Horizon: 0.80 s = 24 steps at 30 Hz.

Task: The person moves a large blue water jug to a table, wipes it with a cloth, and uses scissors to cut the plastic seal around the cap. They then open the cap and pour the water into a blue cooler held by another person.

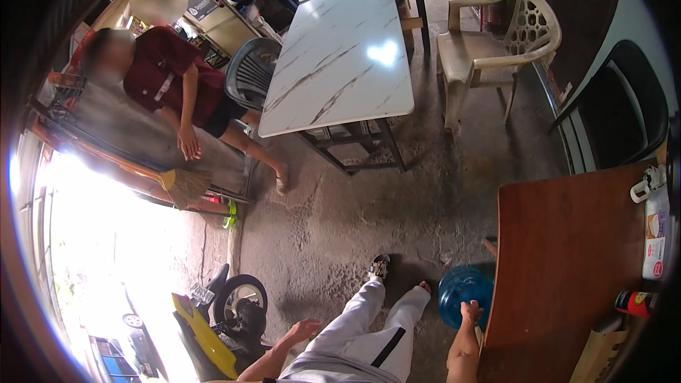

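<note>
The blue jug (456, 285) is placed just beneath the right hand (471, 311), presumably for easy reach from above; whether it is gripped cannot be told. The left hand (304, 329) is held empty, fingers loosely spread.

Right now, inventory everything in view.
desk: 1, brown, lower right
jug: 1, blue, left of desk
table: 1, white, upper centre
armchair: 1, beige, upper right
plastic chair: 1, grey, left of table
chair: 1, black, far right
motorbike: 1, yellow, lower left
broom: 1, straw, left
person: 1, maroon shirt, upper left
clutter: uncounted, mixed colours, edges
legs: 2, white trousers, bottom
left hand: 1, bare, lower centre
right hand: 1, bare, at jug
</note>
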### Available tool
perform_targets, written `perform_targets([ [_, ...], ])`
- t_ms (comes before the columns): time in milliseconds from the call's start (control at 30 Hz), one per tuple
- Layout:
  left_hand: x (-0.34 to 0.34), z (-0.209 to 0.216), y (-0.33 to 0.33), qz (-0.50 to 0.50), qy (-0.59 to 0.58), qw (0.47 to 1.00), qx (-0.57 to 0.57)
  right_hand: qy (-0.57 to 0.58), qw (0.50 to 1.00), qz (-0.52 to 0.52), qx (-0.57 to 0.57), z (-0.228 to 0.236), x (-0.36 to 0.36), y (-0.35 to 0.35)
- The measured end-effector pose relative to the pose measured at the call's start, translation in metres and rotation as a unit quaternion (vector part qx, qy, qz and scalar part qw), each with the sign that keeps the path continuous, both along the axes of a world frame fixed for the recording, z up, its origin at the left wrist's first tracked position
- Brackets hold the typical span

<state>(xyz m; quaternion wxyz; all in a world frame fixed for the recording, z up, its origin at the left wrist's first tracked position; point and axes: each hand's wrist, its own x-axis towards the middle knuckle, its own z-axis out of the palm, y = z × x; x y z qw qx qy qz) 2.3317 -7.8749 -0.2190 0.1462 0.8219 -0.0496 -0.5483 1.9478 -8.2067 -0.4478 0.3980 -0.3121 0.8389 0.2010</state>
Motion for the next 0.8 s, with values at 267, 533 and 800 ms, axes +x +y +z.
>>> perform_targets([
  [267, 0.000, -0.002, -0.003, -0.125, -0.026, 0.987, -0.099, 0.004, 1.000, -0.006, 0.005, 0.001, 0.000, -0.002],
  [533, 0.000, 0.007, -0.013, -0.043, -0.026, 0.998, 0.036, -0.008, 0.999, 0.025, 0.023, 0.017, 0.005, -0.007],
  [800, 0.000, 0.002, 0.000, -0.114, -0.037, 0.991, -0.062, 0.017, 0.996, 0.080, 0.035, 0.009, 0.001, -0.004],
])
